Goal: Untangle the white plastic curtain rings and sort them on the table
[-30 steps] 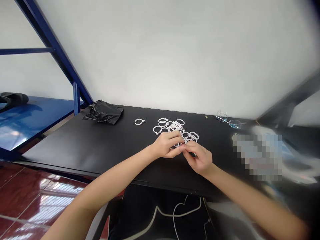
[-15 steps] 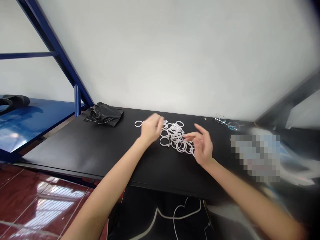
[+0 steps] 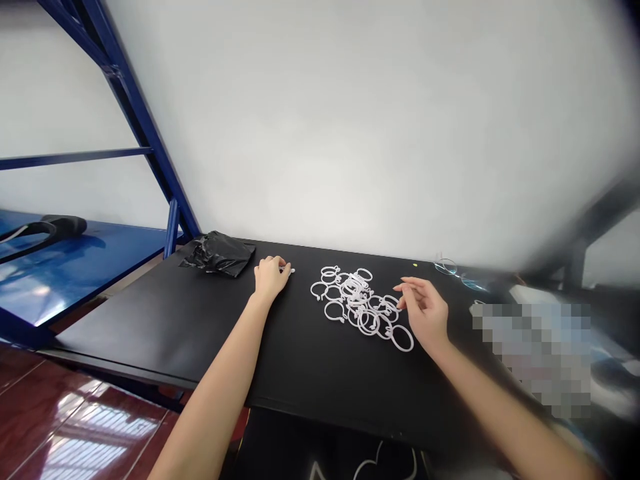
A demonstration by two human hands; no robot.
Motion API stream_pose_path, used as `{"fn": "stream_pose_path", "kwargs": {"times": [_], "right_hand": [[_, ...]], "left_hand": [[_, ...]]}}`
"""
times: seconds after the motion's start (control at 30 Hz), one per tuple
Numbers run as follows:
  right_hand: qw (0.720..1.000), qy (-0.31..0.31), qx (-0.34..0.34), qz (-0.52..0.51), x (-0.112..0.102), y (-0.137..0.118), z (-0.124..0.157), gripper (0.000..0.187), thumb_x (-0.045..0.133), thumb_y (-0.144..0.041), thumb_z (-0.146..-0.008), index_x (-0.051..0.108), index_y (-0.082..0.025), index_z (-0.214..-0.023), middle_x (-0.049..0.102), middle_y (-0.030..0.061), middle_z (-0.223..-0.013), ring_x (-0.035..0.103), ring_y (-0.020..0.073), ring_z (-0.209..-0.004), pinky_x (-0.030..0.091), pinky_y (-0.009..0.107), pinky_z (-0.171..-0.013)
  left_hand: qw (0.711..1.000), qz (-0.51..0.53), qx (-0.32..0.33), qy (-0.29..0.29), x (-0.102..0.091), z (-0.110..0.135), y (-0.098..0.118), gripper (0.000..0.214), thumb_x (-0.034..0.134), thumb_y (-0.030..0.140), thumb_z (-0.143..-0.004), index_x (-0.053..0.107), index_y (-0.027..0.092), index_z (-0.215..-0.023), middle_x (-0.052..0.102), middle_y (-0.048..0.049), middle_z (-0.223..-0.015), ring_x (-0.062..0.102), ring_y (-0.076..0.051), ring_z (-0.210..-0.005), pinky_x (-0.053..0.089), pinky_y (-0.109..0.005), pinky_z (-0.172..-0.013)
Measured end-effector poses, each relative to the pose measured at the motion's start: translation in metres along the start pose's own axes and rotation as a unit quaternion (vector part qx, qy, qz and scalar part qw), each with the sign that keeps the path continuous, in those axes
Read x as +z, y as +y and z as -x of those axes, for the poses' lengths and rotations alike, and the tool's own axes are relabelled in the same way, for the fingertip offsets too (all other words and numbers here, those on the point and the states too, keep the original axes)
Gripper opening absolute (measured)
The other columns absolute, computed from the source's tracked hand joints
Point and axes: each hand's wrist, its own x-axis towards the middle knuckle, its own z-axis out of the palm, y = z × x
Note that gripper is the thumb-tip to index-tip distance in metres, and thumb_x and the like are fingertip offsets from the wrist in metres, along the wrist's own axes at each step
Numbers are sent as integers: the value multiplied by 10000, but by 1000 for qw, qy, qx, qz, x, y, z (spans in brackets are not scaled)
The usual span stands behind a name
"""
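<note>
White curtain rings (image 3: 369, 323) with small eyelets lie in a loose, overlapping pile on the black table (image 3: 220, 327). My left hand (image 3: 269, 277) rests palm down on the tabletop, to the left of the pile. Its fingers are closed around a single white curtain ring (image 3: 288, 269), most of which they hide. At the pile's right side hovers my right hand (image 3: 425, 310), fingers loosely bent and apart from the thumb. I see nothing held in it.
A crumpled black plastic bag (image 3: 219, 253) lies at the back left. Eyeglasses (image 3: 446, 267) sit near the wall at right, behind a blurred, pixelated package (image 3: 540, 353). A blue metal frame (image 3: 145, 127) rises on the left, beside a blue shelf (image 3: 100, 260).
My left hand has moved left from the pile to the separate ring and closed on it. My right hand has drawn slightly right, uncovering rings. The view has shifted, so everything appears lower.
</note>
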Motion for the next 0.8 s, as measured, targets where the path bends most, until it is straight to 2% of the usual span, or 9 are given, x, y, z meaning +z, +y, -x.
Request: {"fn": "stream_pose_path", "kwargs": {"times": [0.13,0.23,0.33,0.43,0.53,0.67,0.8], "right_hand": [[1000,-3,-6,15,1,1,0,231,580,-388,-907,618,-170,-971,699,62,-812,597,117,-512,525,269,-503],[998,-34,-6,49,0,5,-3,276,560,-421,-914,624,-162,-984,705,89,-876,656,154,-631,561,292,-565],[991,-114,-4,74,-1,9,-10,294,597,-428,-887,668,-180,-1026,714,102,-1029,696,215,-894,588,372,-764],[974,-210,2,91,-3,13,-21,311,585,-422,-892,680,-225,-1113,708,76,-1153,669,229,-1064,543,431,-924],[955,-271,15,117,-2,16,-34,325,538,-415,-918,683,-217,-1131,732,77,-1098,701,215,-981,572,392,-843],[935,-316,11,163,10,18,-54,317,500,-355,-924,701,-196,-1110,744,48,-855,676,163,-647,562,319,-615],[924,-325,-25,200,25,23,-69,212,591,-236,-824,746,-193,-961,723,61,-954,649,160,-713,533,307,-665]], "left_hand": [[1000,11,25,10,-5,4,14,249,488,369,-925,639,170,-914,630,-143,-1095,527,-333,-1102,388,-516,-961],[994,42,98,-5,-5,12,35,314,436,394,-959,616,169,-1083,610,-140,-1204,510,-313,-1171,385,-492,-1010],[975,77,200,-61,3,23,53,426,417,452,-971,543,187,-1281,538,-119,-1382,460,-270,-1298,361,-434,-1089],[955,90,254,-123,16,31,61,491,432,501,-957,536,190,-1322,483,-119,-1459,410,-283,-1371,340,-440,-1124],[946,97,265,-156,24,34,60,521,437,518,-949,545,166,-1319,485,-148,-1455,426,-301,-1363,336,-465,-1126],[939,114,277,-172,22,35,61,539,457,526,-937,536,166,-1330,482,-158,-1454,438,-298,-1356,357,-452,-1118],[933,137,285,-173,18,37,65,495,456,501,-946,559,169,-1298,521,-151,-1416,481,-282,-1319,395,-424,-1098]]}}
